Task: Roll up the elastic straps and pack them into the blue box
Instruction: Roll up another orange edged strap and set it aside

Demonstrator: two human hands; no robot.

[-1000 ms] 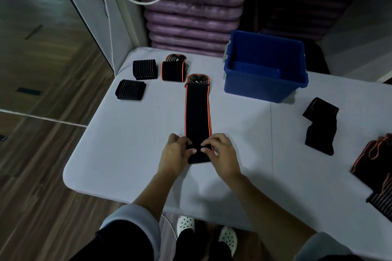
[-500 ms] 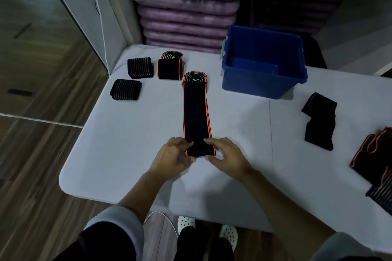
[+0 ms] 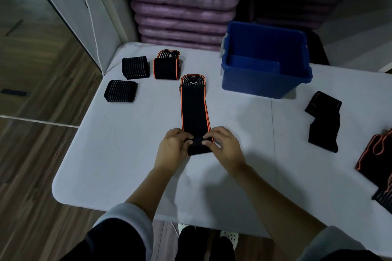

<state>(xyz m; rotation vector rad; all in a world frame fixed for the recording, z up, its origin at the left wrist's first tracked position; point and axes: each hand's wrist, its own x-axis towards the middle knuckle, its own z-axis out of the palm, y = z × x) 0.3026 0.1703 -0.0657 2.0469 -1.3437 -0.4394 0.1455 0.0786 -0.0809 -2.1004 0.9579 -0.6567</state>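
Both hands sit at the near end of the orange-edged strap (image 3: 195,110). Left hand (image 3: 172,149) and right hand (image 3: 226,148) each curl fingers and thumb over the first turn of the roll, pinching it from either side. The rest of the strap runs flat toward 12 o'clock, and its far end is a looped, ribbed tab.

Risks, as I judge them:
- The core is loose. This is stretchy fabric, and if my grip eases the first turn will likely spring open.
- The roll could go crooked. If one hand pushes ahead of the other it will cone, and the orange edges will stop lining up.
- The smooth table (image 3: 127,154) gives little grip, so the flat length may slide toward me instead of winding on.
- The bulky tab at the far end may not lie down neatly on the last turn.

Materials: the strap is soft, matte black woven elastic with a thin orange border, and it lies limp and flat. The finished rolls (image 3: 135,67) at 10 to 11 o'clock are squat cylinders. Two have pale ribbing and one is orange-trimmed.

The blue box (image 3: 254,85) at 1 o'clock is rigid, glossy plastic with an open top, and I can see no strap inside it. A loose black strap (image 3: 323,121) lies crumpled at 3 o'clock, with more heaped at the right edge.
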